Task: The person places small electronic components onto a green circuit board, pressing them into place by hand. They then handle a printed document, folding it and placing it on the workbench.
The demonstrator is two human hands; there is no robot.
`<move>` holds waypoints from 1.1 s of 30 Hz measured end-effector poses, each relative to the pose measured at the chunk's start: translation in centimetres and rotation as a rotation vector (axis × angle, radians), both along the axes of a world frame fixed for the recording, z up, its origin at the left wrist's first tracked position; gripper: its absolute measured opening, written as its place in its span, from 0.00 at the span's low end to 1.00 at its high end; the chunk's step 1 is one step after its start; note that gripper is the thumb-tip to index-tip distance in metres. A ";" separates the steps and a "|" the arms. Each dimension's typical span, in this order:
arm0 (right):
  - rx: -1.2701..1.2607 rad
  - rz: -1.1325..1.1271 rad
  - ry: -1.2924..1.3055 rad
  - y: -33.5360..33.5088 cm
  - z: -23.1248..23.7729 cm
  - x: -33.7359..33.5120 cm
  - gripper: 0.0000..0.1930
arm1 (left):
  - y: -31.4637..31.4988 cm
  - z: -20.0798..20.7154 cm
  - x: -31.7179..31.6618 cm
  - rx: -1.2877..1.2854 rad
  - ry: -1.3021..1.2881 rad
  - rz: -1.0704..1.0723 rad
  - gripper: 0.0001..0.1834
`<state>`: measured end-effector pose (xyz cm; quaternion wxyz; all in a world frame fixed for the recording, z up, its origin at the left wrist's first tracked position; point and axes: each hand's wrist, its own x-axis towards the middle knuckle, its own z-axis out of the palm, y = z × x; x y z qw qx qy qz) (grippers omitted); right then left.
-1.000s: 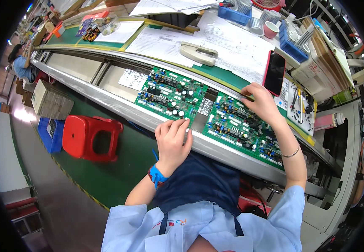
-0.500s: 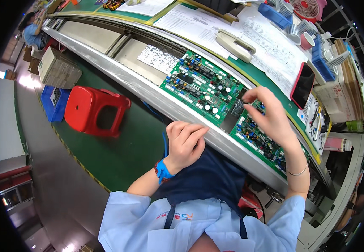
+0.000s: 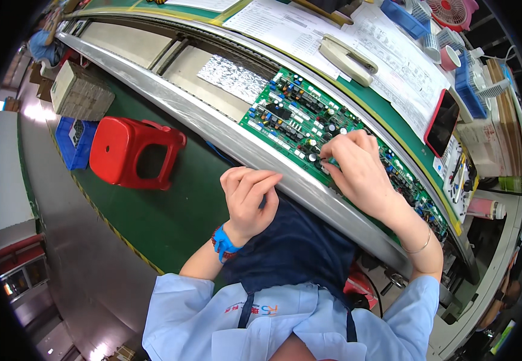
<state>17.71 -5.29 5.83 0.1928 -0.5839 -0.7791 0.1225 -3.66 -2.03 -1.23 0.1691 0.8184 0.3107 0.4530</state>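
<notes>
A green circuit board point(image 3: 291, 117) full of small parts lies on the metal conveyor line in front of me. My right hand point(image 3: 357, 171) rests on it, fingertips pinched on a small part near the board's middle. A second green board point(image 3: 414, 192) continues to the right under my wrist, which wears a thin bracelet. My left hand point(image 3: 249, 198) sits curled below the conveyor's steel rail point(image 3: 213, 126), over my dark apron, holding nothing; a blue band is on that wrist.
A beige stapler-like tool point(image 3: 348, 57) and paper sheets point(image 3: 297, 30) lie beyond the boards. A red-cased phone point(image 3: 442, 123) stands at right near blue bins point(image 3: 468, 78) and a pink fan point(image 3: 450, 12). A red stool point(image 3: 131, 150), blue crate point(image 3: 74, 141) and carton point(image 3: 80, 90) sit on the floor left.
My right hand moved left from the right-hand board onto the middle of the nearer board. My left hand slid off the rail and curled below it. The view tilted downward.
</notes>
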 end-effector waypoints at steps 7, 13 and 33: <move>0.102 -0.238 -0.063 0.9 1.4 3.1 0.09 | 1.4 1.3 -0.8 0.046 -0.002 0.034 0.16; -0.076 -0.211 0.021 1.3 0.7 4.4 0.06 | 3.8 1.8 -0.4 0.073 -0.042 0.026 0.17; 0.128 -0.052 -0.113 6.4 -1.4 0.2 0.09 | 16.4 6.9 5.0 -0.523 0.685 -0.526 0.08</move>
